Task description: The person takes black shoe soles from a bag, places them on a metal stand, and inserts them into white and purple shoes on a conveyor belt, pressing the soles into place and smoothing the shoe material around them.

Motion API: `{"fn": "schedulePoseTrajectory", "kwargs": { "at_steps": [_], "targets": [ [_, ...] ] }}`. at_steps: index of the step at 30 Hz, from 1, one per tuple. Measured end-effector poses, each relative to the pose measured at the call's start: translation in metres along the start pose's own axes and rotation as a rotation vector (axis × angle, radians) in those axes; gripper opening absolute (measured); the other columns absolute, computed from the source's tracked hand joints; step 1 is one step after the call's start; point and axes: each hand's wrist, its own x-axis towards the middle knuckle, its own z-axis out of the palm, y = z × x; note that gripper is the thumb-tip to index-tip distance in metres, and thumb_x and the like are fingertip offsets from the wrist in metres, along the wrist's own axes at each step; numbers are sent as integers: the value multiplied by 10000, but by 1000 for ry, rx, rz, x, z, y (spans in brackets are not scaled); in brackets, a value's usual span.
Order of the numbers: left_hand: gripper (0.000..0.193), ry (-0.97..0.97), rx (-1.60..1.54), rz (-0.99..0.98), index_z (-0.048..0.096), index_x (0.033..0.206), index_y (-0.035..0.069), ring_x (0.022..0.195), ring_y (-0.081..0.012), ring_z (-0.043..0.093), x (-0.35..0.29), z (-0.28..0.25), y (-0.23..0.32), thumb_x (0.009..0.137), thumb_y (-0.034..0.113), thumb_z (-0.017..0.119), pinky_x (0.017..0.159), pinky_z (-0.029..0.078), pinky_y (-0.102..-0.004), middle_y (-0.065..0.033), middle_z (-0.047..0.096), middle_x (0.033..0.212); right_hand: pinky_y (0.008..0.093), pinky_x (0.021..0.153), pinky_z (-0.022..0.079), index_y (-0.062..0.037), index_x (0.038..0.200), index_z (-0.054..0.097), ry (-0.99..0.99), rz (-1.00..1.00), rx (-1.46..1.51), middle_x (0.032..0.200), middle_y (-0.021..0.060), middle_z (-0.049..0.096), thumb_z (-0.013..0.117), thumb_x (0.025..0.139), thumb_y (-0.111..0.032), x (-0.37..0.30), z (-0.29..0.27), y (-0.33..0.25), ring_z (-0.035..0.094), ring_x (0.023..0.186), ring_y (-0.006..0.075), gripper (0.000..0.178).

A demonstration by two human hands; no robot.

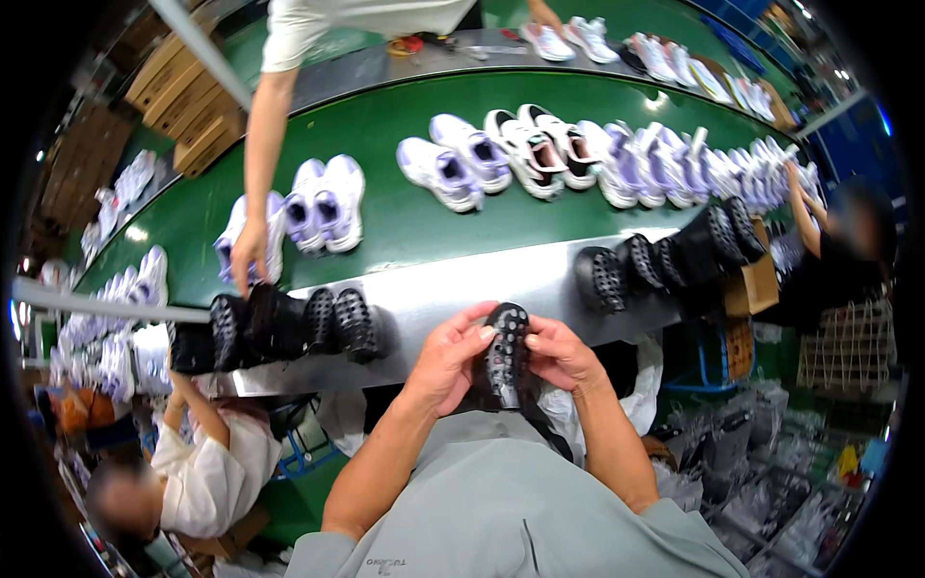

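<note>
A black shoe (506,358) is held close to my body at the near edge of the steel ledge, its knobbly dark sole turned up. My left hand (446,361) grips its left side, the thumb lying near the upper end of the sole. My right hand (566,356) grips the opposite side, fingers closed round the edge. The shoe's upper is mostly hidden beneath the sole. Left of my hands, several black shoes (356,326) with the same kind of sole lie along the ledge. More black shoes (602,279) lie to the right.
Beyond the steel ledge (434,289) runs a green conveyor belt (376,226) carrying white and lilac sneakers (438,173). Across it, a person's arm (265,144) reaches to the near-left shoes. Other people sit at left and right. A cardboard box (750,286) stands at the right.
</note>
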Motion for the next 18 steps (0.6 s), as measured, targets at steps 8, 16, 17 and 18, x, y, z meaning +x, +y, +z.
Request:
{"fn": "schedulePoseTrajectory", "kwargs": {
  "at_steps": [8, 16, 17, 18],
  "targets": [
    [479, 113, -39, 264, 441, 1398, -15, 957, -145, 654, 63, 47, -53, 963, 28, 636, 896, 557, -326, -59, 675, 996, 366, 906, 526, 1, 1302, 564, 844, -627, -1298, 1277, 177, 598, 849, 803, -249, -76, 53, 3, 636, 1110, 298, 627],
    [436, 47, 319, 70, 518, 1372, -2, 979, -183, 658, 87, 86, -73, 977, 122, 654, 866, 552, -324, -88, 674, 995, 432, 986, 482, 4, 1290, 565, 1457, -835, -1318, 1249, 207, 622, 743, 880, -112, -136, -29, -56, 612, 1130, 375, 461],
    [364, 53, 490, 16, 580, 1304, -9, 951, -186, 661, 91, 69, -76, 977, 135, 649, 837, 559, -325, -91, 676, 989, 429, 982, 483, 5, 1290, 559, 1503, -770, -1335, 1249, 216, 616, 729, 887, -118, -144, -55, -68, 606, 1133, 389, 455],
    [364, 57, 493, 14, 580, 1304, -9, 951, -186, 661, 88, 55, -76, 977, 135, 649, 837, 559, -325, -91, 676, 989, 428, 982, 482, 16, 1285, 555, 1481, -739, -1342, 1252, 227, 609, 720, 892, -126, -145, -80, -79, 599, 1133, 410, 449]
  ]
}}
